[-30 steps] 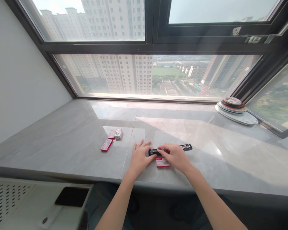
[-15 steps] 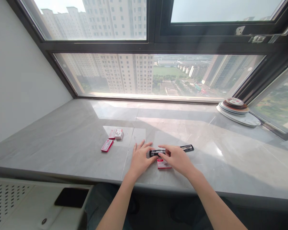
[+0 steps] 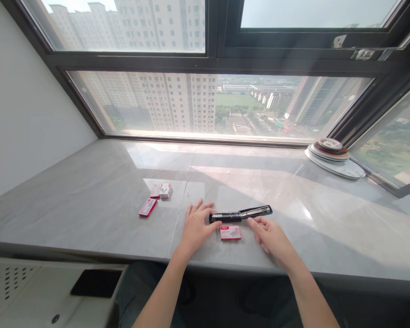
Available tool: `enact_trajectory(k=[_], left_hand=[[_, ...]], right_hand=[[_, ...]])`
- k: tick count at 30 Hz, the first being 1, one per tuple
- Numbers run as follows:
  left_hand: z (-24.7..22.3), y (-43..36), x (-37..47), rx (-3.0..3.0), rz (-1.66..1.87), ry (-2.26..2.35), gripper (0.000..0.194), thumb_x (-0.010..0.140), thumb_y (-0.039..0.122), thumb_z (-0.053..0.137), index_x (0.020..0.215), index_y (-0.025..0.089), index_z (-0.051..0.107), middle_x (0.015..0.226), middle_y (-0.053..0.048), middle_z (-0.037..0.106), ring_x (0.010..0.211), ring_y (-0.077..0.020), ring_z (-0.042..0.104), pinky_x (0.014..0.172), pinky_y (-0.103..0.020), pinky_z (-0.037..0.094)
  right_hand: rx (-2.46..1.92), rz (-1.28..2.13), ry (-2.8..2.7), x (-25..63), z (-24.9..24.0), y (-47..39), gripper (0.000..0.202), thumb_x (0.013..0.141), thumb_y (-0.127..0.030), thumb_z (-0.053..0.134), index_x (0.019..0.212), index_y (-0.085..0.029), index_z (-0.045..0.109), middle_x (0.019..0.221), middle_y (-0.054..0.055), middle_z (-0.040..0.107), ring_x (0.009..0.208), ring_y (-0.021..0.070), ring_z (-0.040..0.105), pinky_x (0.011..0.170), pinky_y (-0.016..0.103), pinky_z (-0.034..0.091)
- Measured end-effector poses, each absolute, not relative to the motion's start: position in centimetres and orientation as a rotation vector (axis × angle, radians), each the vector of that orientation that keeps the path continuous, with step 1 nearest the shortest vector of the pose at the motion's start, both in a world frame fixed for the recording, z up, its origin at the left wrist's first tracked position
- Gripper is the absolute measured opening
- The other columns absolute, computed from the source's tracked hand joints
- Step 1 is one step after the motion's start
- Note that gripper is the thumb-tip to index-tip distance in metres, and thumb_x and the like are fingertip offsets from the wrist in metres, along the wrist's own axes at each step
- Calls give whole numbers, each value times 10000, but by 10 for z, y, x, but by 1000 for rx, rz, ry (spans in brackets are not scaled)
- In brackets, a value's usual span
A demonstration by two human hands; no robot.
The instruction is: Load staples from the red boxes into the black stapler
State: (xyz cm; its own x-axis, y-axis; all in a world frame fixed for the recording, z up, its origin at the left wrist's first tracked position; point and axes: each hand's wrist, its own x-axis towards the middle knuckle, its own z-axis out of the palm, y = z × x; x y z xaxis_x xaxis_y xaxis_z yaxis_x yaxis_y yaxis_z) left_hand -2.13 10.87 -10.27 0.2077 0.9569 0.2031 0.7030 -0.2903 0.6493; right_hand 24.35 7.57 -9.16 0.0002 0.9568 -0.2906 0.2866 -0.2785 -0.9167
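Stapler: the black stapler [image 3: 241, 213] lies swung open flat on the grey sill [image 3: 89, 200], centre of the frame.
Left hand: left hand [image 3: 195, 226] spread wide, thumb pressing the stapler's left end.
Right hand: right hand [image 3: 271, 234] loose and holding nothing, just below the stapler.
Staples: red staple box [image 3: 230, 233] between the hands; more boxes [image 3: 159, 193] left of centre.
Progress: opened; whether staples are in the tray, I cannot tell; not yet closed.

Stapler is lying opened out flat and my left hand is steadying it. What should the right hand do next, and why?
Probably reach the right hand for the small staple box. The stapler lies open on the counter with its long rail exposed, the left hand rests at its near end, and the right hand is empty, just beside the box. I cannot tell whether the rail already holds staples.
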Motion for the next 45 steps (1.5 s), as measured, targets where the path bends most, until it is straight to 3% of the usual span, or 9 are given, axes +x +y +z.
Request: enact_trajectory(k=[6, 14, 20, 25, 28, 31, 35, 39, 45], left_hand=[[-103, 110, -22, 2069, 817, 1528, 206, 885, 440, 734, 1079, 376, 708, 1458, 77, 610, 1541, -268, 303, 1273, -557, 108], [-104, 110, -22, 2099, 804, 1540, 248, 892, 462, 730, 1125, 381, 709, 1475, 63, 596, 1538, -268, 310, 1271, -546, 133], [-106, 109, -22, 2141, 824, 1537, 234, 913, 459, 698, 1118, 346, 704, 1473, 34, 598, 1524, -285, 339, 1269, -542, 151], [-99, 103, -24, 2080, 1010, 1477, 507, 904, 179, 607, 1387, 330, 569, 1438, -17, 612, 1457, -260, 436, 1255, -524, 224], [-88, 93, -14, 2123, 1060, 1252, 671, 827, -36, 378, 1336, 328, 619, 1385, -8, 638, 1308, -196, 556, 1151, -427, 409], [-76, 83, 0, 2327, 813, 938, 740, 753, -75, 369, 1240, 376, 697, 1370, 36, 654, 1283, -203, 557, 1119, -407, 450], [-65, 76, -4, 2417, 579, 966, 701, 806, -9, 433, 1313, 420, 657, 1429, 47, 610, 1356, -236, 504, 1176, -438, 409], [-62, 78, -41, 2305, 549, 1296, 716, 815, 148, 602, 1470, 424, 516, 1485, -12, 531, 1396, -291, 455, 1186, -470, 391], [-74, 91, -51, 2261, 664, 1412, 680, 762, 464, 849, 1380, 361, 586, 1312, -45, 613, 1269, -310, 514, 1097, -454, 423]], right_hand=[[-1341, 1276, -1271, 272, -73, 105, 558, 897, -636, 648, 1275, -230, 591, 739, -42, 557, 473, 63, 310, 445, 236, 196], [-1281, 999, -1911, 208, -52, 138, 312, 823, -504, 765, 892, -220, 656, 609, -76, 434, 583, 111, 386, 574, 266, 286], [-1356, 715, -2270, 184, -47, 133, 144, 820, -309, 721, 945, -237, 710, 638, -52, 542, 619, 127, 485, 579, 264, 267], [-1395, 754, -2211, 208, -44, 133, 197, 882, -374, 645, 1009, -244, 721, 680, -37, 561, 629, 136, 517, 589, 260, 309], [-1520, 706, -2013, 223, -59, 137, 292, 841, -490, 700, 970, -227, 704, 697, -36, 547, 651, 144, 517, 602, 258, 339], [-1587, 836, -1778, 232, -80, 140, 449, 843, -605, 677, 1040, -202, 695, 619, -64, 445, 591, 140, 466, 563, 257, 342], [-1559, 921, -1556, 238, -94, 133, 606, 862, -705, 618, 1117, -163, 712, 585, -66, 406, 563, 139, 435, 530, 254, 335], [-1524, 982, -1522, 234, -95, 118, 603, 891, -701, 586, 1155, -182, 740, 610, -49, 453, 562, 130, 439, 526, 242, 357], [-1465, 1211, -1417, 197, -100, 104, 620, 921, -667, 559, 1326, -217, 693, 637, -39, 495, 526, 139, 507, 470, 255, 458]])
